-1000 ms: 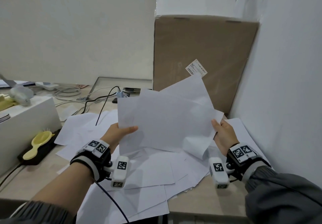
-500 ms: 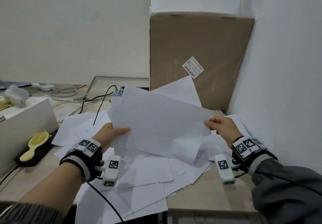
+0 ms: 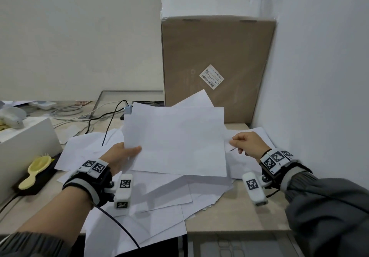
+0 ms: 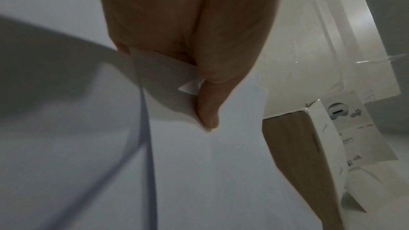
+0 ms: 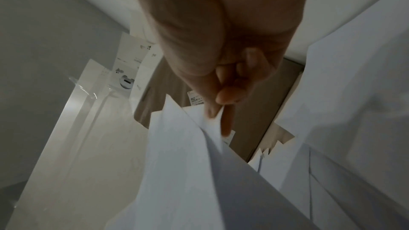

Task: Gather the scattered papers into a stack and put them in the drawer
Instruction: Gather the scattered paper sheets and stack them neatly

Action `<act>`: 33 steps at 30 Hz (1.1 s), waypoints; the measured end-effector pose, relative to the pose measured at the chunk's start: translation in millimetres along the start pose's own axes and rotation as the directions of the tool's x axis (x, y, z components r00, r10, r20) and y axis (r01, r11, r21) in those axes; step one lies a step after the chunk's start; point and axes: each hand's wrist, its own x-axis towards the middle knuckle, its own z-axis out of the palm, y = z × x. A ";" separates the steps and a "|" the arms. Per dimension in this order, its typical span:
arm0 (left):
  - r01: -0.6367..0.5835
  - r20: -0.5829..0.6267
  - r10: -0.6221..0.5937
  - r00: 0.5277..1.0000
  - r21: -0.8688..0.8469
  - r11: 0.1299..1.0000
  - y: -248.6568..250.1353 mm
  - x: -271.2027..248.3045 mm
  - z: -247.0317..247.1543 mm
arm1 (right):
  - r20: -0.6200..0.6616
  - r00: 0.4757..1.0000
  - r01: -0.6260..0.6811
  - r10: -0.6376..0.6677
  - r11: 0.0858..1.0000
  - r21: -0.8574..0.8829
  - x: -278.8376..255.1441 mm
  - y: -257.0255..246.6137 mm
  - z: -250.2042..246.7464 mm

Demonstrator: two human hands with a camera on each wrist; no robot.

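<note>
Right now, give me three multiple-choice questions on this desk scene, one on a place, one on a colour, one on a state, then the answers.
1. Where is the hairbrush?
A. on the desk's left side
B. on the cardboard box
C. in the right hand

2. What colour is the hairbrush?
A. red
B. yellow
C. blue

3. How is the left hand engaged?
A. resting flat on the desk
B. gripping raised papers
C. pulling a cable

Answers: 1 A, it lies left of the loose sheets. 2 B, its head and handle are pale yellow. 3 B, its thumb clamps the papers' left edge above the desk.
</note>
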 end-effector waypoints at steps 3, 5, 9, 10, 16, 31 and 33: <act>0.058 -0.028 -0.058 0.998 0.022 0.998 -9.9 -5.1 0.7 | -0.077 0.996 -0.053 0.054 0.998 0.019 -3.2 -0.5 -3.6; 0.111 -0.079 -0.111 0.991 -0.012 0.994 -17.4 -10.0 -4.2 | -0.143 0.982 -0.109 0.122 0.989 0.096 -3.6 -0.4 -9.9; 0.210 -0.298 -0.201 0.933 0.001 0.978 -45.2 -2.0 -33.3 | -0.317 0.919 -0.093 0.233 0.912 0.400 -8.9 4.4 -29.2; 0.224 -0.324 -0.210 0.923 0.005 0.975 -52.5 0.8 -38.6 | -0.353 0.903 -0.072 0.247 0.894 0.441 -11.9 5.2 -33.2; 0.264 -0.326 -0.219 0.920 0.101 0.959 -53.4 -18.7 -24.8 | -0.475 0.826 0.034 0.303 0.815 0.578 -25.7 4.6 -38.4; 0.229 -0.002 -0.229 0.974 0.001 0.974 -41.7 -37.5 24.8 | -0.001 0.970 -0.244 0.244 0.968 0.062 -37.7 30.7 45.5; 0.275 0.029 -0.273 0.961 -0.103 0.956 -43.9 -34.9 20.6 | -0.023 0.964 -0.263 0.263 0.965 0.025 -38.7 34.3 53.2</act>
